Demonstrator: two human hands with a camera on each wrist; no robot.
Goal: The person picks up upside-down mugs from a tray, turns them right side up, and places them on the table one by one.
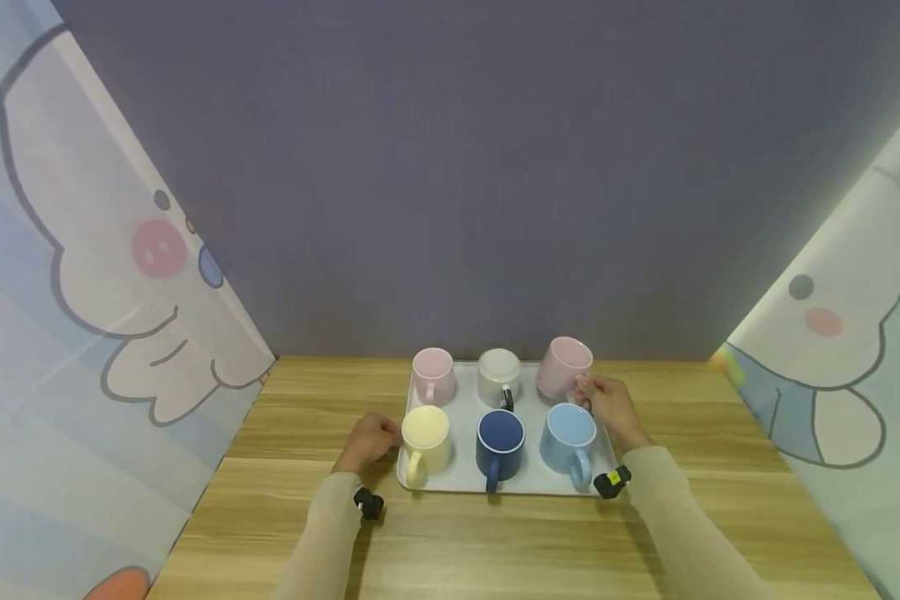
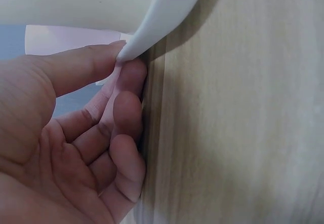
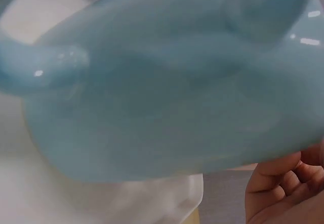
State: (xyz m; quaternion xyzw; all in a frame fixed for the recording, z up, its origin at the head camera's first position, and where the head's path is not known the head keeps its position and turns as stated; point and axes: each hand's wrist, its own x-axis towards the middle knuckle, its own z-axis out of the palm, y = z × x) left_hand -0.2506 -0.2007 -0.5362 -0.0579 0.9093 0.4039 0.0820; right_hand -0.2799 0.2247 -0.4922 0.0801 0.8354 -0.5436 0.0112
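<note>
No lettering, brand, number or sign can be read in any view. The yellow patch (image 1: 616,477) on the black right-wrist camera (image 1: 605,487) is too small to show whether it bears print.

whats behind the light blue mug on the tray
Behind the light blue mug, the head view shows a pink mug with the right hand at its near side. The patch of tray directly behind the light blue mug's body is covered.
</note>
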